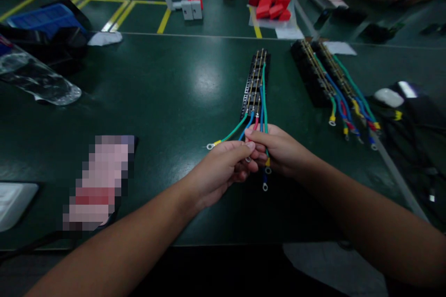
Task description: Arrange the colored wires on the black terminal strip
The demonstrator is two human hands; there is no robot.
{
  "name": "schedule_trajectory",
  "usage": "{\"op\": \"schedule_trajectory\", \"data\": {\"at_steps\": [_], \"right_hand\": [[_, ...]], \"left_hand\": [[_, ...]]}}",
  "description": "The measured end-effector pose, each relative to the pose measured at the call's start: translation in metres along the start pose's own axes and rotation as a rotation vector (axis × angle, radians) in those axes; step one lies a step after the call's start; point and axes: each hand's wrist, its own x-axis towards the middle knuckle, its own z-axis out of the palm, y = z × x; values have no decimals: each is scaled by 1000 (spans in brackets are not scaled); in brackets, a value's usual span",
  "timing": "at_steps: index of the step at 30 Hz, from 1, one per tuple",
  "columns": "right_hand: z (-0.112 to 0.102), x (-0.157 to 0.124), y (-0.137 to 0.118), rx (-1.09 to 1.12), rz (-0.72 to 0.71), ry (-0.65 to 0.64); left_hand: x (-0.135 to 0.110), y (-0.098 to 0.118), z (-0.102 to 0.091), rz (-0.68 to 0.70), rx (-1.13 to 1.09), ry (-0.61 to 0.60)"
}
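So, wire handling, apparently: left hand (226, 167) and right hand (280, 148) are pinching the red wire (257, 122); black strip (255, 84) is lying beyond, pointing toward the table's (163, 97) near edge. Next move's likely calling for light fingertip control.

The left forearm (139, 236) and the right forearm (362, 213) are bare as far as they show, each narrowing evenly to the wrist. The left hand (216, 174) and the right hand (280, 146) are uncovered too, with short-nailed thumbs and slim fingers (241, 177). Below, very dark clothing (240, 274) shows, its cut lost in shadow.
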Motion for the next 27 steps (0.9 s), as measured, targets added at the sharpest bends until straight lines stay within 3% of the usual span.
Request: {"op": "schedule_trajectory", "data": {"at_steps": [27], "right_hand": [[-1, 2, 3, 5, -30, -35]], "left_hand": [[-4, -3, 5, 39, 23, 55]]}}
